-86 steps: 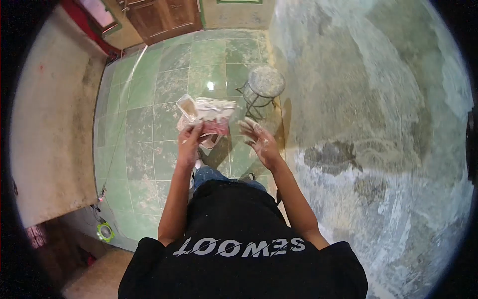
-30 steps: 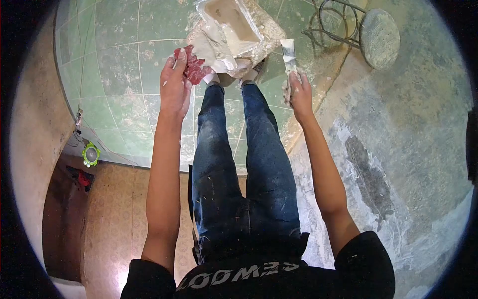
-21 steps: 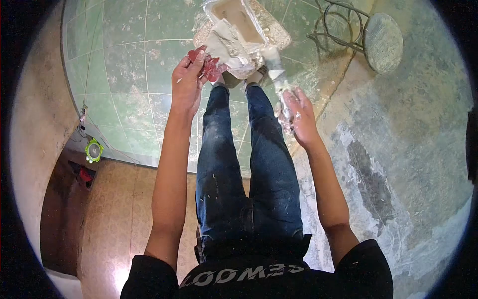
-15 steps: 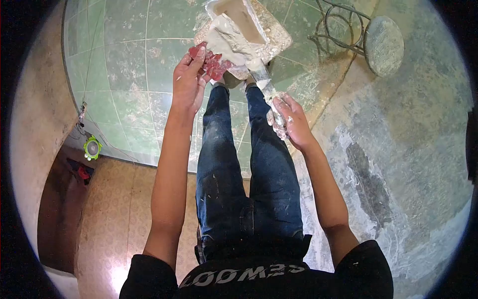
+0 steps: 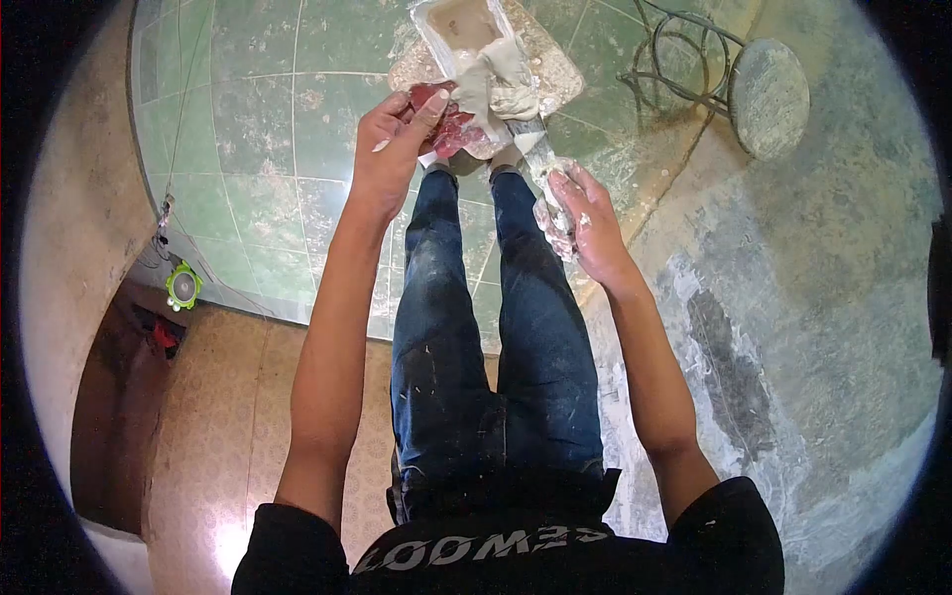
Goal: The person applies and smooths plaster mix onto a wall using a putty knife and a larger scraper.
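Note:
My left hand (image 5: 389, 154) is closed on the edge of a red, irregular, putty-smeared sheet (image 5: 454, 136); its exact kind I cannot make out. Pale wet putty (image 5: 476, 91) drapes over the sheet's right side. In my right hand (image 5: 595, 228) is a putty knife (image 5: 536, 149), its handle caked in white. A thick lump of putty (image 5: 514, 89) covers the blade's far end, close beside the sheet. Just beyond both tools, a white tub (image 5: 433, 48) with putty inside rests on a speckled, splattered slab (image 5: 560, 74).
A round-topped stool (image 5: 770, 99) with dark bent metal legs lies on its side at the upper right. Green tiles (image 5: 253, 129) spread ahead and left, with bare grey concrete (image 5: 843, 297) on the right. A green-rimmed round object (image 5: 183, 286) sits at the left.
The putty that lay across the tub's near edge is now gathered on the knife and red sheet, uncovering more of the tub. My left hand has shifted slightly right, toward the blade.

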`<act>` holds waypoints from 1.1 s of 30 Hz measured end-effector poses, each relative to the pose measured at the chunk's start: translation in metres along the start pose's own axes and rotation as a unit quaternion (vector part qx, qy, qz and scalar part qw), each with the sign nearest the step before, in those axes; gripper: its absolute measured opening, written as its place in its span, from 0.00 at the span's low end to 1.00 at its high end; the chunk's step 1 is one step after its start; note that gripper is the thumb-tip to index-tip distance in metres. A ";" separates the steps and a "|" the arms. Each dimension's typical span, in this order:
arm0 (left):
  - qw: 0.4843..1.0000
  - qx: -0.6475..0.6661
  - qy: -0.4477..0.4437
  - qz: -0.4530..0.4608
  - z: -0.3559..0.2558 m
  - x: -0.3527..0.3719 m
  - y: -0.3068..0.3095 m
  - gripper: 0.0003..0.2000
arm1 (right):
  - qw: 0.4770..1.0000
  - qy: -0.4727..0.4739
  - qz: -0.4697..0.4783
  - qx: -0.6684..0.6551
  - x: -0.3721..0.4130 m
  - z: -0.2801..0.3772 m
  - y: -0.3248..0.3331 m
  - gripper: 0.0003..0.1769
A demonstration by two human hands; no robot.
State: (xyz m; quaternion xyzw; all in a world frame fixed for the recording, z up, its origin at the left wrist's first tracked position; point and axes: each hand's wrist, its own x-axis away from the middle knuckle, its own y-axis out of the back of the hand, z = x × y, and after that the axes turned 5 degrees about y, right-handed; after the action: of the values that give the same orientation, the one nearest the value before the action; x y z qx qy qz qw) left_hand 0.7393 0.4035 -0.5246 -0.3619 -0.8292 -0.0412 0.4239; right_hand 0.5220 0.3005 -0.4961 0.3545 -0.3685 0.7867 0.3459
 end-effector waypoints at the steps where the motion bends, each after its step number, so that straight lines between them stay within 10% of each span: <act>1: 1.000 -0.010 -0.016 0.005 0.000 0.000 -0.001 0.16 | 1.000 0.007 0.005 -0.007 -0.002 0.002 -0.001 0.14; 17: 0.994 -0.021 -0.091 -0.049 -0.002 -0.008 -0.014 0.12 | 0.974 0.169 -0.052 0.140 0.006 0.017 -0.002 0.15; 19: 0.997 0.013 -0.058 -0.048 -0.001 -0.009 -0.013 0.13 | 0.843 0.421 -0.089 0.323 -0.003 0.015 0.000 0.14; 25: 0.996 0.090 0.009 -0.018 -0.006 -0.001 -0.012 0.16 | 0.726 0.410 -0.095 0.544 -0.003 0.002 0.007 0.17; 32: 0.995 0.092 -0.006 -0.043 -0.006 -0.002 0.008 0.16 | 0.721 0.400 -0.035 0.565 0.020 -0.011 0.028 0.17; 33: 0.997 0.060 -0.013 -0.046 -0.007 -0.002 0.010 0.16 | 0.805 0.373 -0.033 0.460 0.022 -0.009 0.027 0.15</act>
State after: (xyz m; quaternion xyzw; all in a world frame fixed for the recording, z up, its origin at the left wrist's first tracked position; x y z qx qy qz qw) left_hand 0.7507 0.4068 -0.5241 -0.2975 -0.8516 -0.0064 0.4315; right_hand 0.4857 0.3013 -0.4915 0.1632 0.2053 0.9239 0.2787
